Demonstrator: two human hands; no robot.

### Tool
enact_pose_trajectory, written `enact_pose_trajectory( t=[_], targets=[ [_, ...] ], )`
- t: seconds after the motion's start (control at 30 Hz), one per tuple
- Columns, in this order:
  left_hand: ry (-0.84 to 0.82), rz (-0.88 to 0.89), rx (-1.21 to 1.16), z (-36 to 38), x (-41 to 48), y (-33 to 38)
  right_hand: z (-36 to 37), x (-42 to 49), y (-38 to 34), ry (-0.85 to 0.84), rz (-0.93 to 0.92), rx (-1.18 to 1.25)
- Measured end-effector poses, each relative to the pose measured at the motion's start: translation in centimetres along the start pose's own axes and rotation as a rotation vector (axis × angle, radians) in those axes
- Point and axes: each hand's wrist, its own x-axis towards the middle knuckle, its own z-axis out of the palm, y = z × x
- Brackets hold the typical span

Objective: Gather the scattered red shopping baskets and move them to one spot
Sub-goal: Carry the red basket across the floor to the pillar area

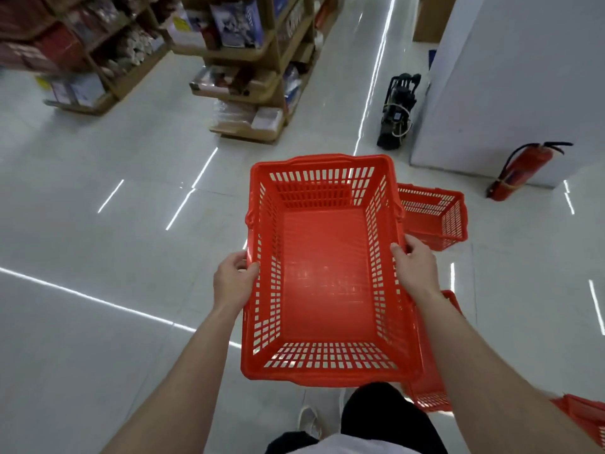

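Both hands are gripping one empty red basket (327, 273) by its long rims, left hand (234, 278) on the left rim, right hand (414, 268) on the right, holding it above the floor (98, 339). Three more baskets are sitting at right: one at the edge (586, 417), one under the right arm (429, 393), one beyond (435, 216). One extinguisher (520, 173) is leaning on the pillar (510, 86); two shelf units (248, 60) are standing farther off.

A red basket (327, 273) with slotted walls and a solid bottom is held level in the air, open side up and empty, its handles folded down along the rim. A second basket (435, 214) stands upright on the floor just beyond its right side. A third (429, 394) lies partly hidden under it, and a fourth (586, 417) shows at the lower right edge.
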Motion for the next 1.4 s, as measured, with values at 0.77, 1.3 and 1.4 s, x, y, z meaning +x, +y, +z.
enact_pose_trajectory(
  t=[0.77,1.3,1.4],
  targets=[
    [0.215,-0.46,-0.123,12.4,31.2,2.2,17.0,45.1,-12.4,-0.442,-0.145,-0.341],
    [0.498,-0.826,-0.273,27.8,30.6,-1.8,28.3,59.7,-8.0,-0.844,-0.339,-0.528],
    [0.548,-0.887,-0.3,31.4,30.4,-2.0,29.8,61.5,-6.7,-0.903,-0.377,-0.542]
  ],
)
